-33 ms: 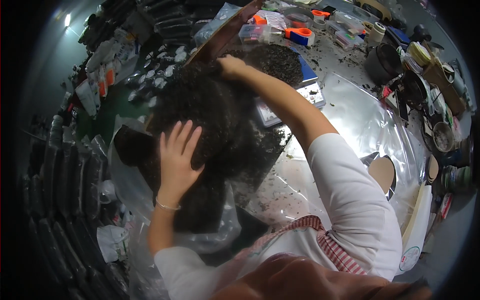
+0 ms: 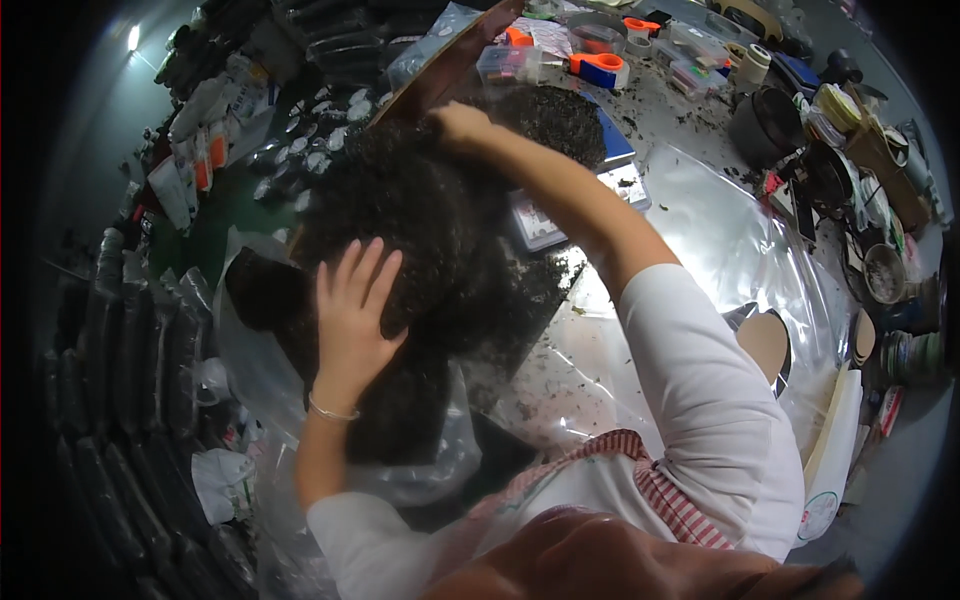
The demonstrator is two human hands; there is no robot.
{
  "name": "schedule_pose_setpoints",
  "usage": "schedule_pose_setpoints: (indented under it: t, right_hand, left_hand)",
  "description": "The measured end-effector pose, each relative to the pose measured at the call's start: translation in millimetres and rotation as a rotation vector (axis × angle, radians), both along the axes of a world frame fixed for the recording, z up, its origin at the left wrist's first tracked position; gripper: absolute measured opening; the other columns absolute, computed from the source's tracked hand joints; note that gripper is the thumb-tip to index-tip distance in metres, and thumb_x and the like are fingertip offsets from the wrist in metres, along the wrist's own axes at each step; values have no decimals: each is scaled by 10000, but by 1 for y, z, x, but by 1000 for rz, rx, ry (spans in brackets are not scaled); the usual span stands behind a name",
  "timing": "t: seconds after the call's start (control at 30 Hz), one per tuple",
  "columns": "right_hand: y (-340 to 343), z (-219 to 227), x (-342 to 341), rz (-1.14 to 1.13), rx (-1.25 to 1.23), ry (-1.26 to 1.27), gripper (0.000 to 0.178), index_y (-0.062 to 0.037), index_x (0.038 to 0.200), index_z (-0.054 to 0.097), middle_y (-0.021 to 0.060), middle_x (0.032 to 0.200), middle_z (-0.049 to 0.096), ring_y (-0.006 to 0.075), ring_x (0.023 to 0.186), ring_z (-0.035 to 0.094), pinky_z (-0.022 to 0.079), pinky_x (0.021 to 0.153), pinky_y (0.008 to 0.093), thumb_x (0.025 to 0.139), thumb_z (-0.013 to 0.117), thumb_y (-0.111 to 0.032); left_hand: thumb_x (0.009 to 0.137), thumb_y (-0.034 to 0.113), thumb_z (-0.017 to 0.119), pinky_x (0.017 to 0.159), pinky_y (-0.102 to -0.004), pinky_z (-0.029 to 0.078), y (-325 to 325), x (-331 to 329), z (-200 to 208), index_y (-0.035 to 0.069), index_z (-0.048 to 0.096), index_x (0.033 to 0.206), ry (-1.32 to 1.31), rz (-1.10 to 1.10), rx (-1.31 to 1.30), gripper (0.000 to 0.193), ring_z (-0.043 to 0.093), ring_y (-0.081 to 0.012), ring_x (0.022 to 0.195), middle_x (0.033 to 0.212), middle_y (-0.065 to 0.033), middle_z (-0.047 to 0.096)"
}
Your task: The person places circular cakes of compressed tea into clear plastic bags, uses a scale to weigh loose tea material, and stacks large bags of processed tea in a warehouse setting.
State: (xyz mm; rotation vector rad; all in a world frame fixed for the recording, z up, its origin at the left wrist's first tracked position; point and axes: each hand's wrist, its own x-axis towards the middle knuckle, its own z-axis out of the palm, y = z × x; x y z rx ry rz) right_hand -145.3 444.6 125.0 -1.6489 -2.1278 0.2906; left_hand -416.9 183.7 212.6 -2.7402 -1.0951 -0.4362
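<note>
A broad mass of dark, flaky material (image 2: 400, 225) lies in front of me, with dark sheet-like folds hanging at its near side. My left hand (image 2: 352, 318) rests flat on its left part, fingers stretched out and apart. At its far edge my right hand (image 2: 460, 124) is closed; what the fingers hold is hidden from me. Just beyond that hand a brown board (image 2: 450, 65) stands tilted. A heap of the same dark flakes (image 2: 560, 122) sits right of my right hand, on something blue. Clear plastic (image 2: 250, 340) shows beneath the folds.
Blue-and-orange tape dispensers (image 2: 600, 68) and clear boxes (image 2: 508, 65) stand at the back. A scale (image 2: 622, 186) lies under my right forearm. Clear plastic film (image 2: 710, 220) covers the right side. Dark pots (image 2: 768, 125) are farther right; stacked dark packs (image 2: 110, 370) line the left.
My right hand has shifted slightly away from me and to the left. My left hand stays on the dark material.
</note>
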Motion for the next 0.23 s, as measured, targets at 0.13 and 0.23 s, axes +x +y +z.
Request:
schedule_pose_setpoints:
  t: [0.13,0.23]
  right_hand:
    - [-2,52,7,170,373,-50,382,-229,1139,643,142,1070,640,370,1010,622,528,796,478,786,702,-364]
    - [-9,118,-2,97,421,-54,459,-215,1158,619,173,1084,638,384,999,627,527,787,489,780,701,-462]
  left_hand:
    - [627,123,804,1121,-566,257,3,7,13,180,459,1411,36,-35,-3,858,355,-304,1379,1480,-52,408]
    - [633,133,804,1130,-565,243,-2,10,21,185,458,1412,118,-19,23,855,354,-302,1380,1484,-51,405]
